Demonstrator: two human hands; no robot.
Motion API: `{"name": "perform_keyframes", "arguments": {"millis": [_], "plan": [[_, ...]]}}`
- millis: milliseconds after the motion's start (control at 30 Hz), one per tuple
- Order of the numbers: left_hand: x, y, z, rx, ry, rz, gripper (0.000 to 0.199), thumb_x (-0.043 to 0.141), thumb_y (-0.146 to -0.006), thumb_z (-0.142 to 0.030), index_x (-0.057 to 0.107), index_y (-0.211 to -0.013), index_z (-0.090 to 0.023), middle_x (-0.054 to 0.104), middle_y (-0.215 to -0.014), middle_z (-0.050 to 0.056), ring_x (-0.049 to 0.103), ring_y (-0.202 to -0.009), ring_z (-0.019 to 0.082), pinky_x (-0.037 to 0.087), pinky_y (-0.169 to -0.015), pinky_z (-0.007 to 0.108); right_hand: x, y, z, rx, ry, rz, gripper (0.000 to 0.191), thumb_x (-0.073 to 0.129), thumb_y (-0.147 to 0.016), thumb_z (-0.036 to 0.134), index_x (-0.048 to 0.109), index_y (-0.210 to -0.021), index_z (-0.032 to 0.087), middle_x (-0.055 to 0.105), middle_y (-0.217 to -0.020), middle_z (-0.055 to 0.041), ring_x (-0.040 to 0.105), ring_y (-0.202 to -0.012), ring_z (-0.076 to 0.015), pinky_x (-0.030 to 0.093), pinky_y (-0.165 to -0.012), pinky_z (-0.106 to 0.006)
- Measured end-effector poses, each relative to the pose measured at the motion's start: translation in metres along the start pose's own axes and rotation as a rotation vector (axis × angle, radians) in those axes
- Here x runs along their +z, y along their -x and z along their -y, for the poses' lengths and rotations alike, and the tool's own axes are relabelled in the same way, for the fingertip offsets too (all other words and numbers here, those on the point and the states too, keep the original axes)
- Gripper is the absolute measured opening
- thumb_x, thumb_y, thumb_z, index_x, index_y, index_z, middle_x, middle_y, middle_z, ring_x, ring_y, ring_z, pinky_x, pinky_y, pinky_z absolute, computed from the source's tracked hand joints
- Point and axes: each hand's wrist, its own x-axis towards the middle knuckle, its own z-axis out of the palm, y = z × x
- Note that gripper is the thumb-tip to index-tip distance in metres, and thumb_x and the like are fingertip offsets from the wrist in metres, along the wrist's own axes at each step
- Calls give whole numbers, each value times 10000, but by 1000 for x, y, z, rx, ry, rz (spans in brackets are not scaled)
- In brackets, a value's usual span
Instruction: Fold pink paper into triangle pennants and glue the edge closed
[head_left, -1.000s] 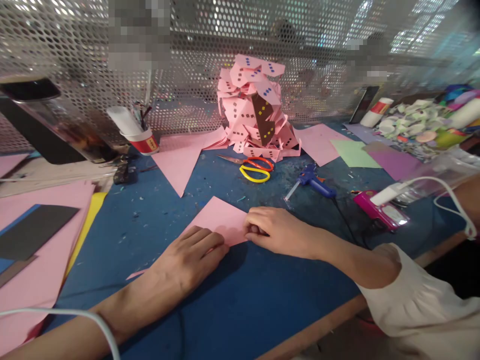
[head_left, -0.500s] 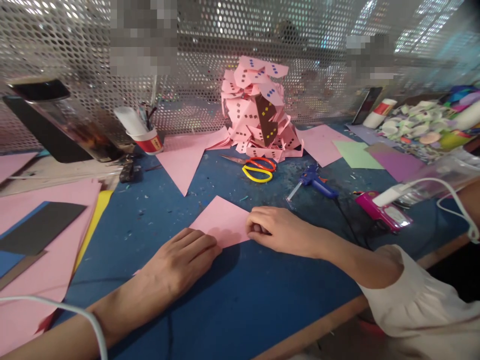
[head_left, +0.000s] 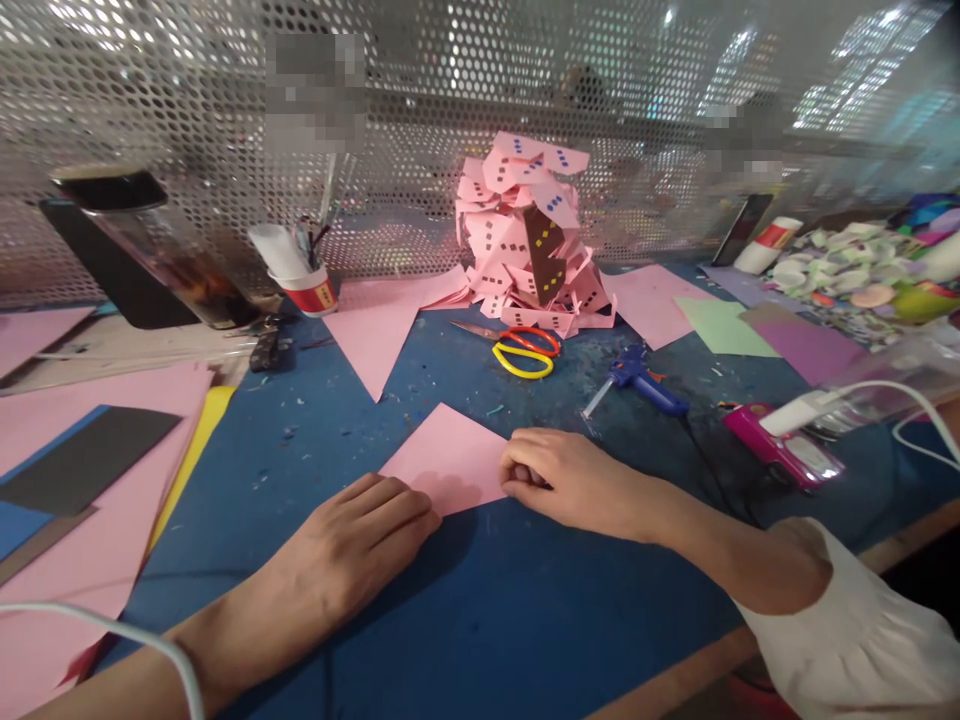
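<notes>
A pink paper piece (head_left: 448, 462) lies on the blue tabletop (head_left: 480, 610) between my hands. My left hand (head_left: 367, 535) rests over its lower left edge, fingers together and pressing down on it. At the paper's right corner, my right hand (head_left: 544, 470) has its fingers curled in a pinch on the edge. Behind the paper are scissors (head_left: 523, 360) with one red and one yellow handle. A blue glue gun (head_left: 646, 385) lies beyond my right hand. Further back stands a pile of folded pink paper (head_left: 517, 240) with dark, blue and yellow square marks.
Pink sheets (head_left: 161, 430) with dark and blue pieces cover the left side. A paper cup (head_left: 307, 292) and a bottle (head_left: 195, 270) stand behind. To the right are a magenta device (head_left: 787, 450) with a white cable, a green sheet (head_left: 726, 327) and many paper scraps (head_left: 847, 265).
The whole view has shifted slightly, so things appear a little lower and further right. Both hands keep nearly the same places on the pink paper.
</notes>
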Motion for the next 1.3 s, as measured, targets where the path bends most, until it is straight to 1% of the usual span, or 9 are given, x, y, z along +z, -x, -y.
{"name": "perform_keyframes", "arguments": {"millis": [267,433,700,933,1167,1300], "plan": [[-5,11,3,-4,18,61,240,483,-1050,-92,627,-1228,-163,702,-1132,80,639,-1015,183,498,-901,337,0,1,0,6,-13,-5,69,606,-968,148,619,-933,206,633,-926,11,552,-805,-123,409,-746,-266],[-3,19,3,-53,25,-14,248,447,-1066,-125,658,-1181,-186,706,-1091,69,652,-997,186,490,-894,334,0,1,0,-2,-19,-10,70,597,-975,153,619,-933,206,638,-932,8,557,-805,-122,413,-744,-265],[-2,26,6,-62,11,-41,275,420,-1074,-161,658,-1201,-211,719,-1070,63,655,-968,178,498,-871,322,2,1,-2,-5,-11,-7,74,604,-972,146,616,-929,205,633,-920,13,553,-798,-119,408,-741,-264],[-12,37,4,-105,20,20,291,400,-1094,-170,649,-1243,-199,720,-1135,66,645,-1016,184,483,-919,334,-1,1,2,15,-15,3,92,601,-969,130,616,-918,206,627,-912,19,549,-786,-114,398,-739,-261],[-9,47,7,-130,5,36,281,427,-1085,-147,630,-1271,-204,711,-1180,62,629,-1059,190,457,-961,346,0,0,1,15,-20,9,92,602,-964,130,620,-920,208,621,-905,25,552,-784,-111,398,-736,-260],[-12,46,6,-124,4,30,272,417,-1092,-153,621,-1262,-209,712,-1157,56,628,-1036,183,461,-933,341,0,0,0,22,-15,12,92,603,-962,129,624,-921,209,624,-908,21,551,-786,-114,400,-739,-266]]}}
